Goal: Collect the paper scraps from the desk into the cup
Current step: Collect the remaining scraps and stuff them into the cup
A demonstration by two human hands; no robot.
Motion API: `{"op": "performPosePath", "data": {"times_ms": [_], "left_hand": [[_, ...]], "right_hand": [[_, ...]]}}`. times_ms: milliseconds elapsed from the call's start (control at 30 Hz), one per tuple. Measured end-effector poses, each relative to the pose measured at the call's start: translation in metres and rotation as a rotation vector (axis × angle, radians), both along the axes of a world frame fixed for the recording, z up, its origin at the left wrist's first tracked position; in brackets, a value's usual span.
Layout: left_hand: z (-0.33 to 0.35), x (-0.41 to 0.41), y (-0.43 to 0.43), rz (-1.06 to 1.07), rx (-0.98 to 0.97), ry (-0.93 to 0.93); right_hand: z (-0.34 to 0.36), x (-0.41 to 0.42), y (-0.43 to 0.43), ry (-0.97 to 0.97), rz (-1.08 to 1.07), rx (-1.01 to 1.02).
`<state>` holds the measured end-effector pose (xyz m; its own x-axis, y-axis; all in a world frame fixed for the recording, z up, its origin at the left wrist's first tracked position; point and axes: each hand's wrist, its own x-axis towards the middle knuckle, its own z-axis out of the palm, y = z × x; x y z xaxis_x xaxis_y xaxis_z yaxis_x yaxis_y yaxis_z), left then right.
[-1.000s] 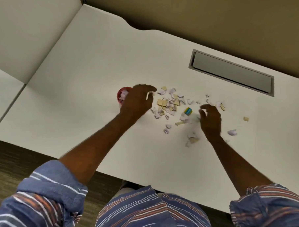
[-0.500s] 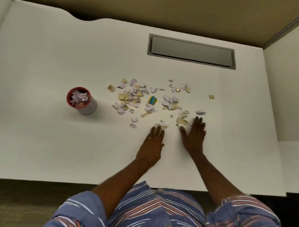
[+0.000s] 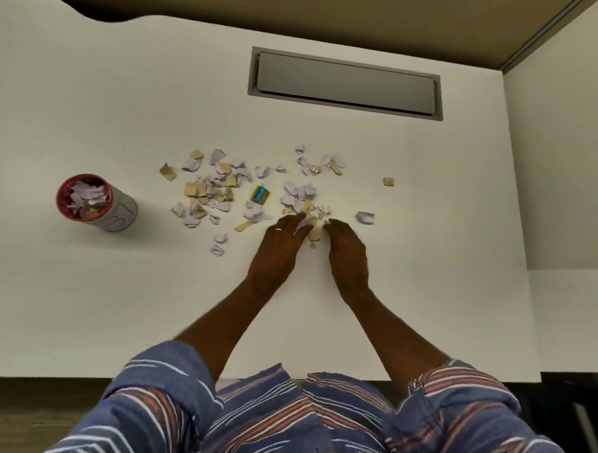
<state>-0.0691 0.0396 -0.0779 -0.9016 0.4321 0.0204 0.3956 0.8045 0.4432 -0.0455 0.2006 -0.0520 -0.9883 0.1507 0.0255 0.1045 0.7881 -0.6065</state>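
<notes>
Torn paper scraps, pale lilac and tan, are still spread over the white desk top in a loose band approx. at mid-desk, w/ one tan piece lying well apart to the right and one lilac piece just beside the right hand. A small blue-and-yellow printed wrapper is seen among them.

Progress: the red-rimmed white paper cup, standing upright well to the left of the scatter, is seen nearly full of scraps, so part of the job is judged done. Most of the visible scatter is not yet collected; roughly half or more is judged left.

Hands: left hand and right hand are laid on the desk side by side, fingers curled inward toward each other, w/ a small heap of scraps gathered between the fingertips. Whether the heap is actually pinched or only raked together can't be told.

Step in hand is judged as scooping the near-right cluster; the cup's remaining room may be tight.
</notes>
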Motion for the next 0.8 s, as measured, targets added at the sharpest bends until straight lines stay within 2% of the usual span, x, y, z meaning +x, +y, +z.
{"op": "performPosePath", "data": {"times_ms": [67, 167, 267, 333, 400, 567, 700, 800], "left_hand": [[0.001, -0.019, 0.003, 0.034, -0.039, -0.009], [0.003, -0.045, 0.007, 0.063, -0.073, -0.11], [0.002, -0.068, 0.013, -0.031, -0.137, -0.159], [0.002, -0.079, 0.02, -0.088, -0.136, -0.199], [0.003, -0.083, 0.026, -0.107, -0.133, -0.218], [0.003, -0.07, 0.029, -0.042, -0.051, -0.119], [0.001, -0.06, 0.034, 0.016, 0.026, -0.139], [0.001, -0.054, 0.035, 0.043, 0.061, -0.139]], "right_hand": [[0.0, -0.011, 0.025, 0.126, -0.035, 0.061], [-0.003, -0.025, 0.063, 0.171, -0.081, 0.101], [-0.01, -0.035, 0.079, 0.03, -0.117, 0.057], [-0.015, -0.038, 0.074, -0.152, -0.06, 0.043], [-0.017, -0.039, 0.061, -0.251, 0.01, 0.038], [-0.017, -0.043, 0.017, -0.228, 0.189, 0.113], [-0.016, -0.037, 0.006, -0.266, 0.169, 0.021], [-0.01, -0.037, 0.013, -0.189, 0.171, 0.097]]}}
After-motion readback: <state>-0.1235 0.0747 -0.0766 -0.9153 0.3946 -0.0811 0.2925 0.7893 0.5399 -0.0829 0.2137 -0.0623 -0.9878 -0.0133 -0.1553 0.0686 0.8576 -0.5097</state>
